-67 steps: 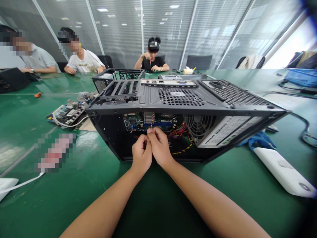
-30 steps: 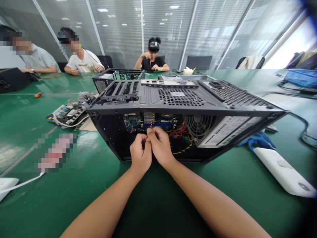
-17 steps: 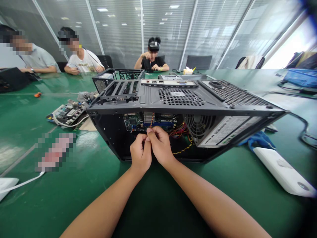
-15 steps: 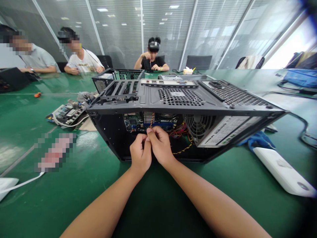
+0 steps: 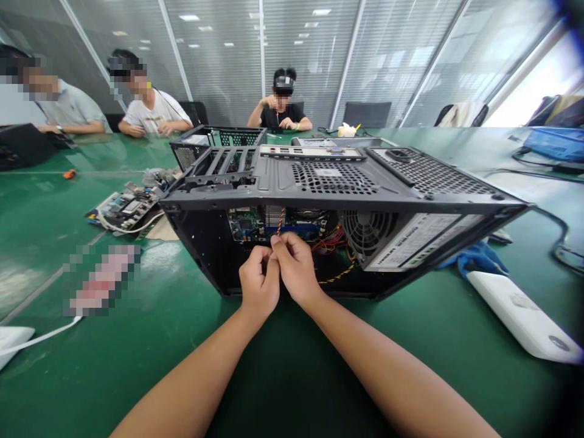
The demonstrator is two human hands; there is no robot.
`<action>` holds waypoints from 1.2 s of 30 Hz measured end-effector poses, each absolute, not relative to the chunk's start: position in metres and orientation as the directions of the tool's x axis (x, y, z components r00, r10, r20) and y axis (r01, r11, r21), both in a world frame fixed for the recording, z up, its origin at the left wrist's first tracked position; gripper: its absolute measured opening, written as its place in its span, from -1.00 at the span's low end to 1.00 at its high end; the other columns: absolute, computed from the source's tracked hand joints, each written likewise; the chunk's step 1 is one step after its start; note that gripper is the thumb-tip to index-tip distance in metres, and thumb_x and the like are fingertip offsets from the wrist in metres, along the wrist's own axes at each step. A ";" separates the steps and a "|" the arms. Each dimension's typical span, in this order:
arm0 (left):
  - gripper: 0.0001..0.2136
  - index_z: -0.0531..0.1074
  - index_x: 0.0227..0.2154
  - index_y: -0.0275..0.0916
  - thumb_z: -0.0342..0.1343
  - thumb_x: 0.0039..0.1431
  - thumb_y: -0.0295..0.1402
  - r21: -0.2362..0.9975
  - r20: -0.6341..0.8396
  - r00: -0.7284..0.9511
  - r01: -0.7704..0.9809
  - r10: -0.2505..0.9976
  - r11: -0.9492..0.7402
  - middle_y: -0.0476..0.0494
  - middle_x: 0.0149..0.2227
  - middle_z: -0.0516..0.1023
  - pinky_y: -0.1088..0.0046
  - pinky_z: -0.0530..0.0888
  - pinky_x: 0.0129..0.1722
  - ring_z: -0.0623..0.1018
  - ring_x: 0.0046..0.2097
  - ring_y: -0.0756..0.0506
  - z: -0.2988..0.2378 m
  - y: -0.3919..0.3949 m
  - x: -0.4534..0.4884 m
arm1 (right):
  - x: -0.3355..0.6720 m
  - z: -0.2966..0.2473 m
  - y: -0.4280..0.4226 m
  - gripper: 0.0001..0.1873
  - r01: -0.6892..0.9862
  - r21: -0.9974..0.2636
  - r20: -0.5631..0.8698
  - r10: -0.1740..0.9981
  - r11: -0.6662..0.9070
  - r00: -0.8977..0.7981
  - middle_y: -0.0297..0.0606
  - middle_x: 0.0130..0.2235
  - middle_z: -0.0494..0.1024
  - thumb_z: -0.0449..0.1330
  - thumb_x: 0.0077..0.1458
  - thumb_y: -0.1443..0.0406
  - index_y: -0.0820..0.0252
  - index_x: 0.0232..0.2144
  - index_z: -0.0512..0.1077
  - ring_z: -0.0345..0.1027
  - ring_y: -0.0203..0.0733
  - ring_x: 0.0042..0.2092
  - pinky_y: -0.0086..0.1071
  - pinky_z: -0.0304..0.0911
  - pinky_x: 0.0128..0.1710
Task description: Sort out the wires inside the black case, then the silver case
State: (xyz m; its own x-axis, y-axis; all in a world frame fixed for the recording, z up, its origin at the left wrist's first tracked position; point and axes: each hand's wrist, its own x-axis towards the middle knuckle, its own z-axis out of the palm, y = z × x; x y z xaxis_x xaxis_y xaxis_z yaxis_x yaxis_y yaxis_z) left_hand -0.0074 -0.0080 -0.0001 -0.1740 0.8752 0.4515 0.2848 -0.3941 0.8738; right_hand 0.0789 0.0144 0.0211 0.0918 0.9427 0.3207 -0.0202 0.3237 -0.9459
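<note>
A black computer case (image 5: 274,194) lies before me with its open side facing me. Both my hands meet at that opening, fingertips together. My right hand (image 5: 297,267) pinches a twisted multicoloured cable (image 5: 281,220) that hangs down from inside. Against it, my left hand (image 5: 260,277) is closed too, its fingertips at the cable's lower end, which the fingers hide. Behind them sits a motherboard (image 5: 246,224) with a blue slot. To the right are a power supply (image 5: 410,243) with a fan, bundled red wires (image 5: 331,243) and a yellow-black cable (image 5: 340,275).
Left of the case lie a loose circuit board (image 5: 125,210) and a blurred pink object (image 5: 104,280) with a white cord. At the right are a white oblong device (image 5: 524,316) and a blue cloth (image 5: 479,258). Another case (image 5: 219,135) stands behind. Several people sit across the green table (image 5: 191,365).
My hands stay almost still, still pinching at the cable. Across the table, the hand of the person in the white shirt has shifted slightly.
</note>
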 end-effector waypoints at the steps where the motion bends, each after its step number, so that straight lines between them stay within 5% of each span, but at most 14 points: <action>1: -0.82 0.34 -0.43 -0.22 0.00 0.29 -0.31 0.874 0.452 -0.172 0.284 0.875 -0.395 0.03 -0.50 0.40 0.51 0.31 -0.42 0.37 -0.46 0.02 0.000 -0.008 -0.007 | 0.079 0.021 0.014 -0.66 -0.020 -0.947 0.318 0.944 0.321 0.090 -0.45 -0.56 0.21 0.13 0.15 0.16 0.12 -0.60 0.20 0.10 -0.31 -0.47 -0.36 0.09 -0.42; 36: -0.78 0.36 -0.46 -0.24 0.00 0.29 -0.29 0.863 0.466 -0.162 0.299 0.870 -0.407 0.06 -0.56 0.36 0.52 0.28 -0.46 0.33 -0.50 0.04 0.000 -0.007 -0.011 | 0.082 0.023 0.016 -0.65 -0.017 -0.944 0.328 0.942 0.330 0.075 -0.45 -0.55 0.18 0.11 0.18 0.18 0.13 -0.60 0.17 0.06 -0.32 -0.46 -0.36 0.05 -0.42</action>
